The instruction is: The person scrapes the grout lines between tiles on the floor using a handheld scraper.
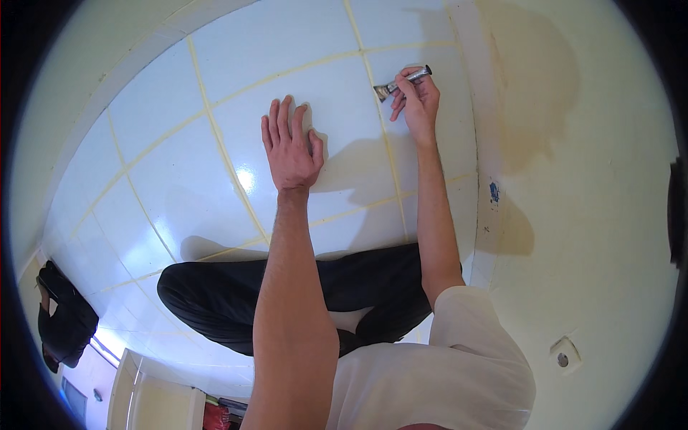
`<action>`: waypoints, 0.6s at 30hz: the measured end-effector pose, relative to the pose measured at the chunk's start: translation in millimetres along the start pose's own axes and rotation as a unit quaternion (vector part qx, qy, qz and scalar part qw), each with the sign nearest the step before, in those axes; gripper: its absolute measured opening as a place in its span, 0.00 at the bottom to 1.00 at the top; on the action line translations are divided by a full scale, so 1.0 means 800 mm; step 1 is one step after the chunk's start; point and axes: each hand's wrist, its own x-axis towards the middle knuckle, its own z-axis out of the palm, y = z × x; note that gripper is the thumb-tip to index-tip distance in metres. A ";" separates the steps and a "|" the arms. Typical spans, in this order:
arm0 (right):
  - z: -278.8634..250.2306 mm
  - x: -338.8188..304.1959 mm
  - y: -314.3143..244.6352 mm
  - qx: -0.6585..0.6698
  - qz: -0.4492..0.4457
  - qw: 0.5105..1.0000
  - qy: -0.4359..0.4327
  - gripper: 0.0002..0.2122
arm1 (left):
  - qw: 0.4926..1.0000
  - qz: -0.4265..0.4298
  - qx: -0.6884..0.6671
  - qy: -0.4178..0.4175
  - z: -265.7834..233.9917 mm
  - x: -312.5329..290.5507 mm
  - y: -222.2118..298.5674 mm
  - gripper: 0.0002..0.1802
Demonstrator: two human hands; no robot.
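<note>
My right hand [419,104] grips the handle of a small metal scraper [382,93], silver with a black end. The scraper's wide blade points left and meets the yellow grout line [373,80] between white floor tiles, or sits just over it. To the left, my left hand [294,154] lies palm down on a glossy white tile [236,136], its fingers spread and nothing in them. Both forearms reach forward over my folded legs in black trousers [215,301].
A cream wall [595,236] with a stain and a blue mark [494,192] rises on the right, with a square wall fitting [565,357] near its lower part. At the far left is a dark, black-clothed shape [66,319]. A cream cabinet [168,401] stands at lower left beside red items [215,416].
</note>
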 end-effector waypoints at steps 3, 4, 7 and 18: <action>-0.002 0.000 0.000 0.017 0.038 0.999 -0.001 0.04 | 1.000 0.000 -0.001 0.003 -0.001 0.000 -0.003 0.29; -0.008 0.001 0.002 0.017 0.037 0.999 0.000 0.04 | 1.000 0.001 -0.004 0.005 -0.001 0.001 -0.002 0.28; -0.012 0.001 0.003 -0.028 0.020 0.998 -0.045 0.04 | 1.000 -0.001 0.000 0.002 -0.001 0.001 0.001 0.28; -0.002 -0.003 0.003 -0.010 0.009 1.000 -0.005 0.03 | 1.000 -0.002 0.006 -0.002 -0.001 0.000 -0.003 0.29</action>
